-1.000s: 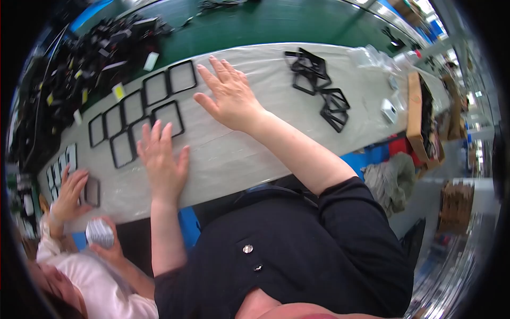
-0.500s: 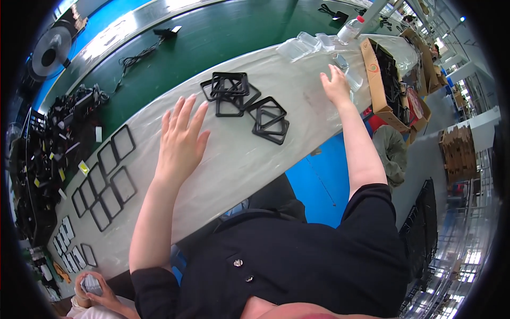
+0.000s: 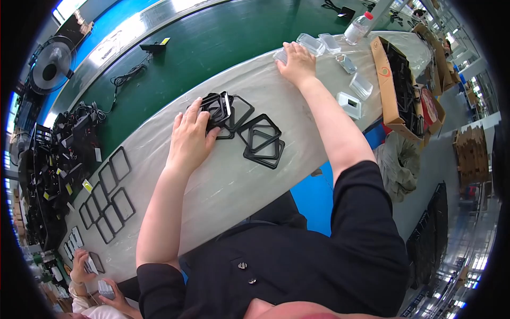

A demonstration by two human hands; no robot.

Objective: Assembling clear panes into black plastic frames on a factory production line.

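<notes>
My left hand is closed at the near left side of a pile of black rectangular frames. Its fingers and thumb grip the upper frames, which stand slightly tilted; how many are held is hidden. Over at the table's far edge, my right hand curls over a clear plastic box, mostly covered by the fingers. More clear boxes lie just right of that hand. Between my hands and nearer to me rests a second loose pile of black frames.
Thin black frames lie in rows at left. A co-worker's hands hold small pale pieces, lower left. A carton of black parts, a bottle and clear boxes stand at right. Beyond runs a green belt.
My left hand has moved right and closed on the piled frames. My right hand has swung left from near the carton onto a clear box. The co-worker's hands have separated.
</notes>
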